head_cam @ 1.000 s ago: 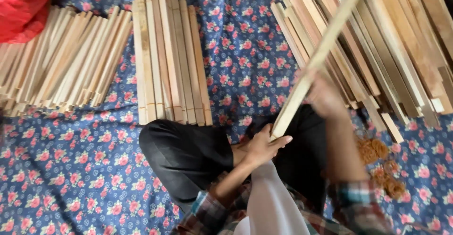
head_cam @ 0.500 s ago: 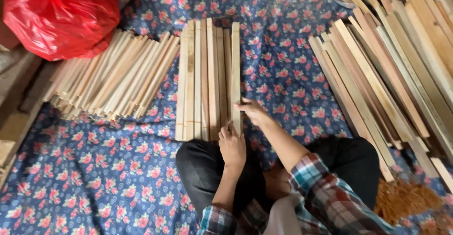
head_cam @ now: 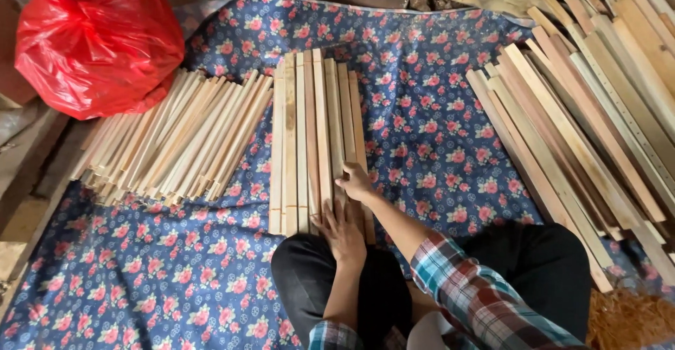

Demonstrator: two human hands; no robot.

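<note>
pointing away lengthwise, wooden slats (head_cam: 309,139) lie under flat left hand (head_cam: 342,229), right hand (head_cam: 356,181).

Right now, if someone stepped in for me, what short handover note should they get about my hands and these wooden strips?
Left hand: flat on the near ends of the middle row of strips, gripping nothing.
Right hand: resting on the right edge of that row, fingers on the outermost strip.
Middle row lies side by side on the floral cloth, near ends roughly even.
Left pile: looser, fanned strips beside a red plastic bag.
Right pile: longer, mixed slats, looks unsorted.
Done: one neat row laid. Probably left: the right pile.
</note>
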